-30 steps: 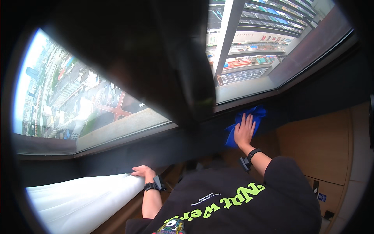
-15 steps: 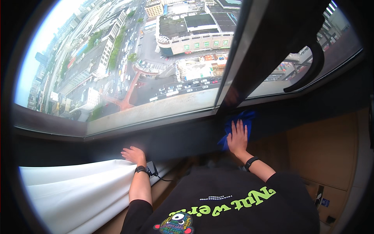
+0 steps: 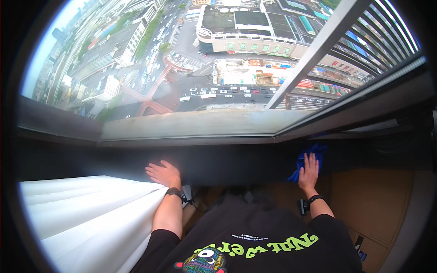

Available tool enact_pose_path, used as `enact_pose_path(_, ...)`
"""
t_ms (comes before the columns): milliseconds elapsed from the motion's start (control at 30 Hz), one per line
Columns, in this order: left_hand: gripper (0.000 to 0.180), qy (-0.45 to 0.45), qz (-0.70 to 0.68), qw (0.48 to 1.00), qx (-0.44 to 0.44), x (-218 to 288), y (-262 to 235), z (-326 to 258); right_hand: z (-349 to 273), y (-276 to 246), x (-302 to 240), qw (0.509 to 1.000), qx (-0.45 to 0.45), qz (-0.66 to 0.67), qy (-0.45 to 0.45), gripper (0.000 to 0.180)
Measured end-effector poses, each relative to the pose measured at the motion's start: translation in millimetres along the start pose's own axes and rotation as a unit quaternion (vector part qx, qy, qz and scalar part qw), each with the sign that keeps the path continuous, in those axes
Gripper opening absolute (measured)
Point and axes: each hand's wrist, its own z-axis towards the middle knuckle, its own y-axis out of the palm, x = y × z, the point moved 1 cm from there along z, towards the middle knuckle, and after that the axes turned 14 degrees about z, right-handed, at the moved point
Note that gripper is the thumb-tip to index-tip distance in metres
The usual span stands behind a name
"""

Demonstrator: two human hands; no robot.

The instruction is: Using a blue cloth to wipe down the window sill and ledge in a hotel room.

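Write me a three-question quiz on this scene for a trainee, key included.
1. Short answer: What lies under the person's right hand?
2. True or false: The left hand is clenched in a tight fist.
3. Multiple choice: Where is the white curtain?
a) On the person's right
b) Above the window panes
c) On the person's left

Key:
1. A blue cloth.
2. False: its fingers are extended.
3. c
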Motion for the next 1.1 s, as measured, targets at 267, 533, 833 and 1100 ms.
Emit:
enact_pose_path(267, 0.065, -0.011, 0.011, 1.000, -0.016, -4.6, -12.5, -4.9, -10.5, 6.3, 53.0, 0.970, 0.087, -0.055, 0.220, 0.053)
enact_pose_path(533, 0.065, -0.005, 0.015, 1.000, -0.014, -8.2, -1.5, -6.5, 6.4, 17.2, 83.8, 0.929, 0.141, -0.091, 0.329, 0.052)
enact_pose_path(833, 0.065, -0.005, 0.006, 1.000, -0.001, -4.2, -4.4, -8.0, 7.3, 18.9, 71.3, 0.923, 0.151, -0.094, 0.340, 0.052)
enact_pose_path(1100, 0.064, 0.002, 0.001, 1.000, 0.024, 5.0, -30.8, -16.4, 18.2, 21.5, -3.3, 0.953, 0.114, -0.091, 0.265, 0.055)
